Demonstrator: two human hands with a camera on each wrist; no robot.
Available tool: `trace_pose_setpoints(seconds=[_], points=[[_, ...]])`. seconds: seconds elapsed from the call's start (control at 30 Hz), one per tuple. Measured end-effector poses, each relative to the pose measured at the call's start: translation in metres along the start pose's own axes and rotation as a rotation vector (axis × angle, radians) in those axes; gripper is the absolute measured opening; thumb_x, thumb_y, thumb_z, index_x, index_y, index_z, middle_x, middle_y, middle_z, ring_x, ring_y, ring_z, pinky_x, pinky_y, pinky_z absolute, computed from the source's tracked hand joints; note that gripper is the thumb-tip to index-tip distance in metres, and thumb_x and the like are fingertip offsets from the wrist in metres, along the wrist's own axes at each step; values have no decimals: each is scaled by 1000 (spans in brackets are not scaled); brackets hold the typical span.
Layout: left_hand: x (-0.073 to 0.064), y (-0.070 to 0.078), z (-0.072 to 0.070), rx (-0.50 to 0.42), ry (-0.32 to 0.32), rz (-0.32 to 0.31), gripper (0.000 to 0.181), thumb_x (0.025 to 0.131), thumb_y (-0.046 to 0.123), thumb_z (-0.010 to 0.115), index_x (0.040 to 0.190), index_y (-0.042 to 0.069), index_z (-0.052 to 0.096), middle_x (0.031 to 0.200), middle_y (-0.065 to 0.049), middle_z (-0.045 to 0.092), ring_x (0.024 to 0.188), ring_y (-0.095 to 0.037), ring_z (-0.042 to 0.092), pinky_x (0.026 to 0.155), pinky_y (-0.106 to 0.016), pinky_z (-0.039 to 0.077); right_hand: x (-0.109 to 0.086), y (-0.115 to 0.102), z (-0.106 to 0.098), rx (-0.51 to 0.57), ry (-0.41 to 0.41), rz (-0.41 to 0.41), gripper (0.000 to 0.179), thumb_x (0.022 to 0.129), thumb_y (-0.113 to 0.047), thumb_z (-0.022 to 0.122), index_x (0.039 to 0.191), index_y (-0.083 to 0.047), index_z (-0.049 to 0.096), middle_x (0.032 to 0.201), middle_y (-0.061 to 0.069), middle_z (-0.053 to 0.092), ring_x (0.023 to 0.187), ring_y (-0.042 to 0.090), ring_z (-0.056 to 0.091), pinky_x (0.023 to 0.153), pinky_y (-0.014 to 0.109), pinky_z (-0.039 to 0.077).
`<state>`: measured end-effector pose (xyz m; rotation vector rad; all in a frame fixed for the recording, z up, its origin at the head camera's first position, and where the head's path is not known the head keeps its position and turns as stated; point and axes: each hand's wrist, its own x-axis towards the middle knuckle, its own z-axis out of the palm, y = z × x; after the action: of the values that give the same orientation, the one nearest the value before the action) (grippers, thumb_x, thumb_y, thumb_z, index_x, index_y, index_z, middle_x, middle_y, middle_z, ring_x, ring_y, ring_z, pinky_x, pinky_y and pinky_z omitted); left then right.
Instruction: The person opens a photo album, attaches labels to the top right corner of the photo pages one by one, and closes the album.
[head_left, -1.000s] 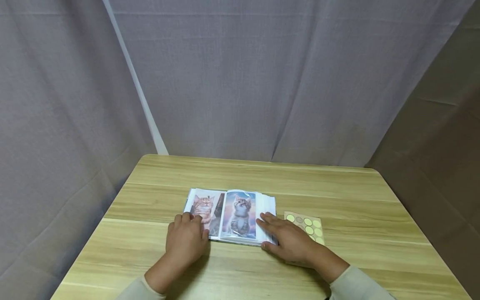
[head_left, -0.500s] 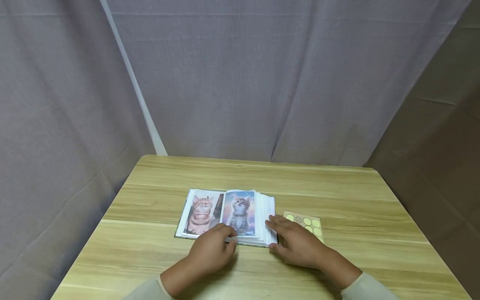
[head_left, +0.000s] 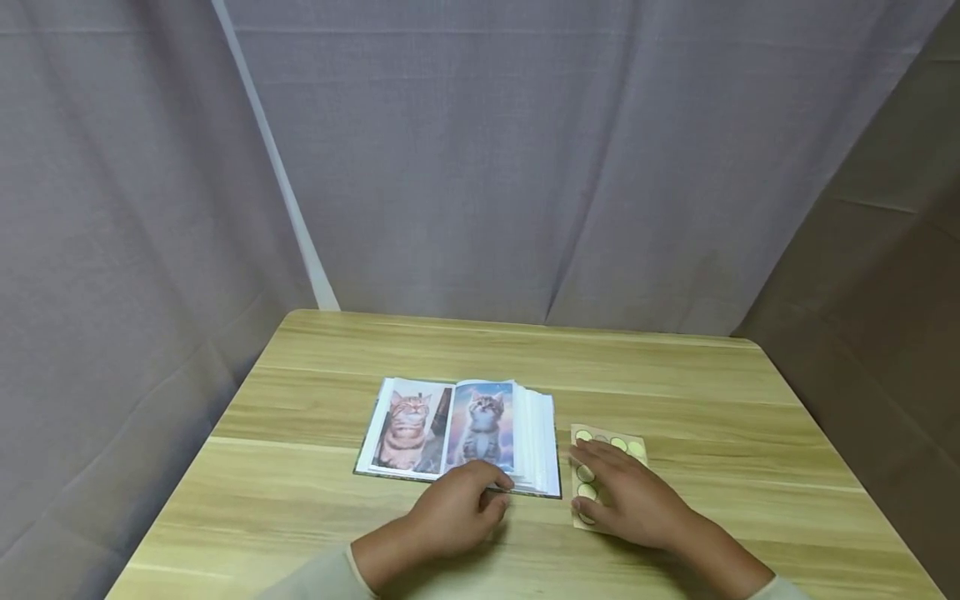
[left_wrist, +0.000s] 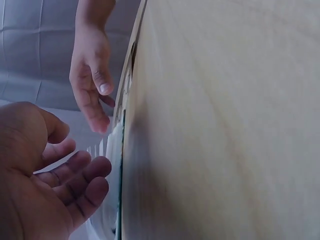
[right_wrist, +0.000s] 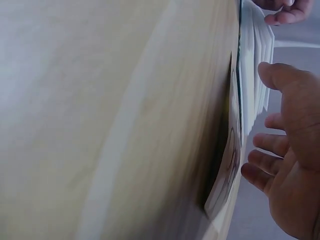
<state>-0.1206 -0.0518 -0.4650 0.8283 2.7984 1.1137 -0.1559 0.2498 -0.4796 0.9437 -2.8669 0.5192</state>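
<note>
A photo album (head_left: 408,433) lies spread out flat, with an orange cat picture on the left page and a grey kitten picture (head_left: 482,425) on the right. Over the album's near edge, below the kitten, hovers my left hand (head_left: 461,508); its fingers are loosely bent and hold nothing in the left wrist view. To the right of the album is a tan sheet (head_left: 587,492) with rows of round yellow stickers. My right hand (head_left: 633,496) is above this sheet and covers much of it. The right wrist view shows the fingers (right_wrist: 270,145) spread and apart from the sheet.
Both things lie on a wood-grain table (head_left: 315,517). Grey curtains (head_left: 450,167) hang behind it and on the left, and a darker brownish one (head_left: 870,275) is on the right.
My left hand has left the left page and moved right along the album's near edge, uncovering the orange cat picture. My right hand has come off the album's right side and over the sticker sheet.
</note>
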Motion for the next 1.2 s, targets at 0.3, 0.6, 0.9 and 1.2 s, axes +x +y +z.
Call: trace_pose_setpoints(seconds=[0.3,0.6,0.9,1.2], points=[[7,7,11,17,-23,30,16,98,21,67,113,17,71,112,9,68,95,-2,60,86,-23,51,-16,9,-5,-8,33,32,74,90,-42,78,147,-2,53,150,16,52,139,40,46,109,59,38],[12,14,22,-16,-56,29,21,97,21,68,117,15,71,106,8,66,80,2,55,81,-19,48,-30,20,-3,-21,27,84,83,89,-48,77,149,1,49,151,17,50,141,40,42,111,58,36],[19,24,34,-18,-77,79,22,97,18,66,118,13,71,116,6,69,106,-4,60,95,-23,48,-36,25,-6,-41,21,122,96,82,-55,81,150,2,45,153,24,45,141,44,39,111,60,35],[29,36,45,-17,-113,45,27,96,20,68,122,12,70,119,5,69,118,-7,59,100,-24,46,-44,29,-6,-41,31,125,99,81,-54,82,150,5,43,152,27,45,141,46,37,110,62,34]])
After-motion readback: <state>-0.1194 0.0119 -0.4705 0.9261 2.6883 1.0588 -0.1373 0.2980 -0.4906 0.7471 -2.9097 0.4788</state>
